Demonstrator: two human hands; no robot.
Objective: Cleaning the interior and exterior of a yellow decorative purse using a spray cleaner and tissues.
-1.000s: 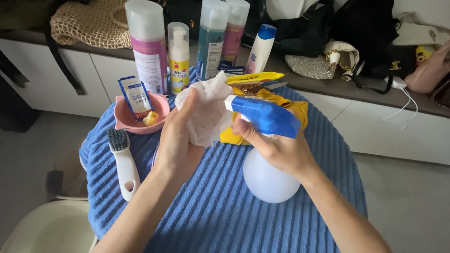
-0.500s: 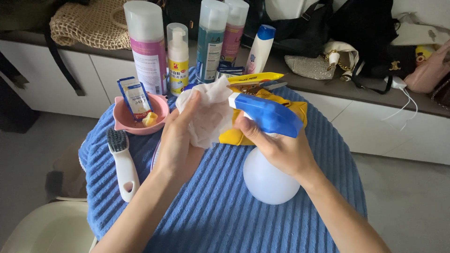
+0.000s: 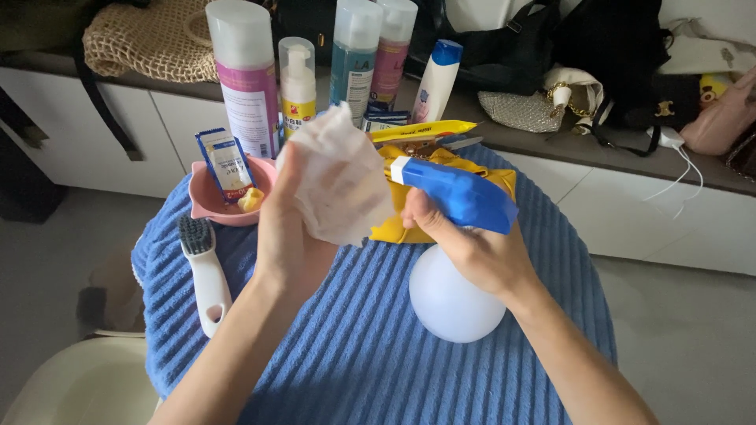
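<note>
Fingers of right hand [image 3: 472,248] wrapped around neck of spray bottle [image 3: 455,260], index on trigger under blue head, white nozzle aimed left at cloth. Left hand [image 3: 287,232] upright, fingers closed behind crumpled white cloth [image 3: 340,182], holding it just beside nozzle. Bottle's round white body sits near centre-right on blue ribbed towel [image 3: 354,346]. Yellow packet [image 3: 441,169] behind bottle head. Left: white scrub brush [image 3: 203,267] lying on towel, pink bowl [image 3: 211,201] with sachet farther back. Far: row of tall bottles [image 3: 244,75], woven bag [image 3: 150,43] far left.
</note>
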